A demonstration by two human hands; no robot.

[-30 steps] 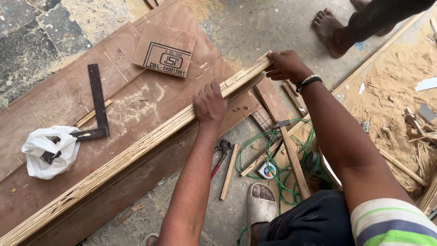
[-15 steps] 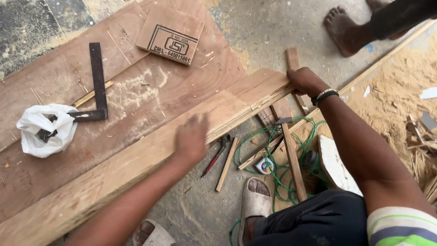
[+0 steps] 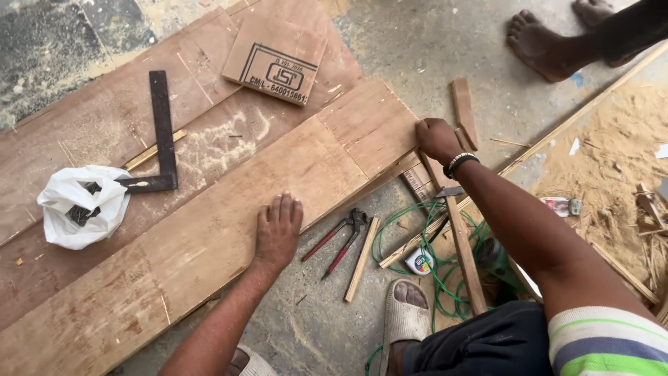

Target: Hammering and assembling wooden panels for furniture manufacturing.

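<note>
A long brown plywood plank (image 3: 209,230) lies flat across the larger wooden boards (image 3: 83,146) on the floor. My left hand (image 3: 278,230) rests palm down on the plank's near edge, fingers spread. My right hand (image 3: 437,139) grips the plank's right end corner, a dark band on its wrist. Red-handled pincers (image 3: 337,240) lie on the concrete just right of my left hand.
A black metal try square (image 3: 161,139) and a white plastic bag (image 3: 80,205) sit on the boards at left. A small printed board piece (image 3: 275,59) lies at the top. Green cable (image 3: 431,264), wood strips (image 3: 459,237), a tape measure (image 3: 419,262), sawdust at right. Another person's bare feet (image 3: 550,42) at top right.
The plank stood on its edge a second ago; it has been tipped over and now lies flat. My left hand moved from its top edge to its broad face.
</note>
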